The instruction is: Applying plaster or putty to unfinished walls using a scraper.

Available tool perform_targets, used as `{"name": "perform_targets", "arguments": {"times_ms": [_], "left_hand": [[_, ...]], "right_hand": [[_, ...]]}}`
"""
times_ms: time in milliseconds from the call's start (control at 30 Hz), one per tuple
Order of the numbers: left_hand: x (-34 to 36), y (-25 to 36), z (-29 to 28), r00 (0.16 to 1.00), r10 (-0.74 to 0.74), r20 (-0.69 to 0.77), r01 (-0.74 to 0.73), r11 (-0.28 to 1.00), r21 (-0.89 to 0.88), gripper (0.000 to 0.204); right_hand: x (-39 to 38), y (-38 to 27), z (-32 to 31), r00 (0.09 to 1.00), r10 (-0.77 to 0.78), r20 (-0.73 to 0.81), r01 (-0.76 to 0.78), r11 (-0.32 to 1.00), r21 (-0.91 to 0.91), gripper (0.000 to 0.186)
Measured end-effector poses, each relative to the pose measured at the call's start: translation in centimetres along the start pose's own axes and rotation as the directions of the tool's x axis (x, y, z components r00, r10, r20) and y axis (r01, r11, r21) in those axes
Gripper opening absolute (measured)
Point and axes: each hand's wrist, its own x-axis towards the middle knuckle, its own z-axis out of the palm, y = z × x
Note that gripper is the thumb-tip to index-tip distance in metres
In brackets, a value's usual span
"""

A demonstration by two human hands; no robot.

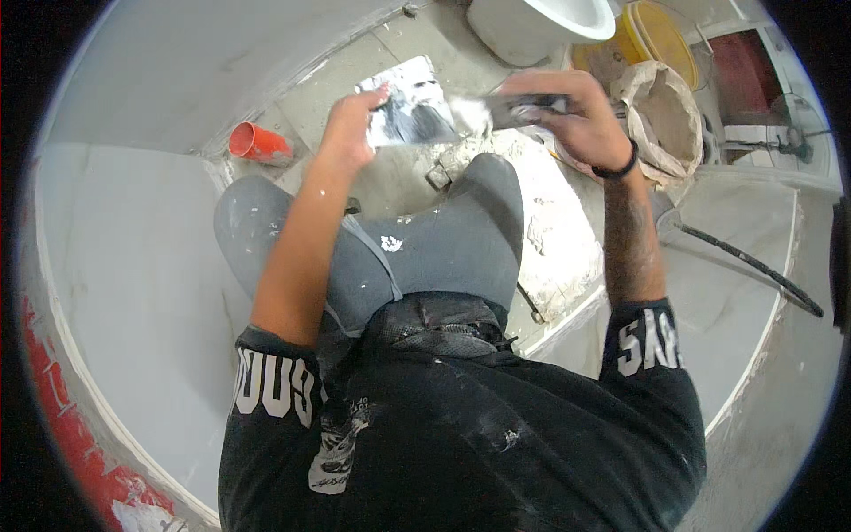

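Note:
My left hand (pixel 348 131) is closed on the edge of a flat rectangular plate (pixel 417 129), which is smeared with white paste and held up above my knees. My right hand (pixel 581 108) is wrapped round a dark-handled putty knife (pixel 514 112), blurred by motion. White paste (pixel 470 115) sits at the knife's end, right beside the plate's right edge; whether the blade touches the plate I cannot tell. Below the knife, a white paste-covered sheet or bag (pixel 554 226) lies on the floor by my right knee.
An orange-red cup (pixel 257 142) lies tipped by the left wall. Far off stand a white tub (pixel 541 27), a yellow bucket (pixel 663 44) and an open pale sack (pixel 660 120). A dark rod (pixel 753 263) slants across the right side. Pale walls rise close on both sides.

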Motion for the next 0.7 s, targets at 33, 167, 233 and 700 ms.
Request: {"name": "perform_targets", "arguments": {"times_ms": [33, 167, 233, 700], "left_hand": [[-0.7, -0.6, 1.0, 0.999, -0.002, 0.047, 0.005, 0.999, -0.052, 0.024], [-3.0, -1.6, 2.6, 0.99, 0.056, 0.126, -0.032, 0.982, -0.186, 0.026], [-2.6, -1.6, 2.1, 0.991, 0.03, 0.132, -0.003, 0.979, -0.205, 0.026], [-2.1, -1.4, 1.9, 0.95, 0.301, -0.083, -0.294, 0.951, 0.093, 0.018]], "right_hand": [[-0.7, -0.6, 0.1, 0.991, 0.014, -0.135, -0.011, 1.0, 0.025, 0.036], [-2.6, 0.3, 4.9, 0.914, -0.228, -0.336, 0.154, 0.96, -0.233, 0.049], [-4.0, 1.4, 7.2, 0.955, -0.134, -0.263, 0.063, 0.962, -0.264, 0.052], [-2.3, -1.6, 6.8, 0.998, 0.053, -0.039, -0.064, 0.907, -0.415, 0.058]]}}
